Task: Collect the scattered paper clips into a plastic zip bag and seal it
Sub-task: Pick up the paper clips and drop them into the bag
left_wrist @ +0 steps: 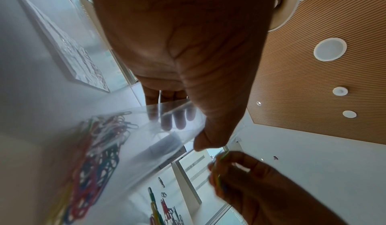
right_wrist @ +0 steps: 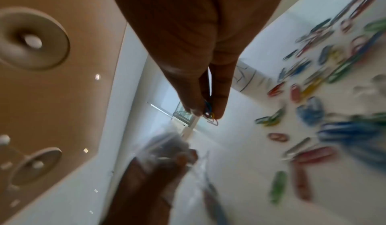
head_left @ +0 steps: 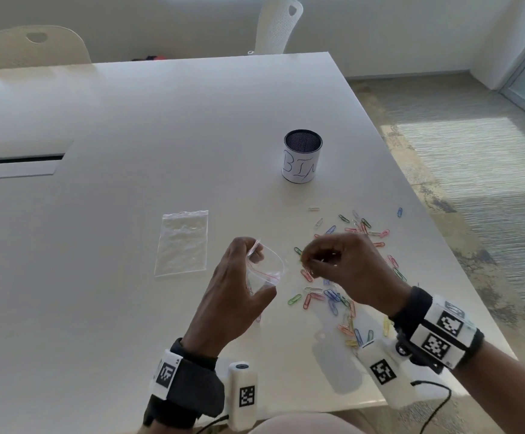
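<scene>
Head view shows the left hand point(head_left: 235, 289) holding a clear zip bag point(head_left: 266, 270) up off the white table point(head_left: 129, 126), fingers and thumb curled round it, its mouth open. Left wrist view shows colored clips point(left_wrist: 98, 159) already inside that bag. Just right of the bag, the right hand point(head_left: 342, 264) pinches a few paper clips point(right_wrist: 210, 113) between thumb and fingertips. More scattered paper clips point(head_left: 333, 296) lie on the table right of the bag. A second flat bag point(head_left: 182, 242) lies left of it. A mesh cup point(head_left: 302, 156) stands beyond.
</scene>
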Demonstrator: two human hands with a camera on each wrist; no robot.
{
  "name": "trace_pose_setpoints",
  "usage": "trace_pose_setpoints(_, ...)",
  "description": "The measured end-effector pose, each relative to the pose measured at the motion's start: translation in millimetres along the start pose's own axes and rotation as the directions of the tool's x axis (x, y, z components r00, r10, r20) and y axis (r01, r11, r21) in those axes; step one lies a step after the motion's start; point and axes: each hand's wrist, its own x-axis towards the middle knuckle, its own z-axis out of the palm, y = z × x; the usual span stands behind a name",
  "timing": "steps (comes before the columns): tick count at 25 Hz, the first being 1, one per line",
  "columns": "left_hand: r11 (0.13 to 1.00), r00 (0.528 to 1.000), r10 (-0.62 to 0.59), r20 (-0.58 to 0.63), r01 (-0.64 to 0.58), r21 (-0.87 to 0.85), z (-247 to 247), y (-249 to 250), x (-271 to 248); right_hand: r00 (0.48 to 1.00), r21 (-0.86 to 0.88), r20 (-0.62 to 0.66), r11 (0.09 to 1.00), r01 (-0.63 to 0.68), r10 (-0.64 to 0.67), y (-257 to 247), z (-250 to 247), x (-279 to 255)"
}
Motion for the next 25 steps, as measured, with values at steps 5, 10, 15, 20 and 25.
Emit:
trace_pose_setpoints(5, 1.0, 1.0, 0.012, 0.02, -0.012, -0.007, 4.0, 2.0, 2.4, 0.988, 0.258, -0.152, 0.964, 0.063, -0.024, -52.7, 12.9, 4.6)
trace_pose_setpoints(10, 1.0, 1.0, 0.012, 0.029, -0.011, -0.023, 5.8, 2.3, 4.3, 0.989, 0.035, -0.11, 0.994, 0.105, -0.1, -61.9, 36.7, 10.0)
trace_pose_setpoints(15, 1.0, 0.999, 0.016, 0.033, -0.016, -0.007, 6.1, 1.8, 3.8, 0.983, -0.039, -0.108, 0.988, 0.147, -0.15, -69.1, 17.0, 6.0)
trace_pose_setpoints(20, 0.999, 0.999, 0.036, 0.034, -0.036, -0.004, 6.4, 1.5, 3.0, 0.982, -0.107, -0.188, 0.993, -0.039, 0.019, -40.1, -23.3, -13.3)
trace_pose_setpoints(25, 1.0, 0.999, 0.028, 0.033, -0.029, 0.005, 6.9, 3.8, 3.0, 0.944, -0.458, -0.05, 0.832, -0.312, 0.327, 4.1, -42.9, -56.6)
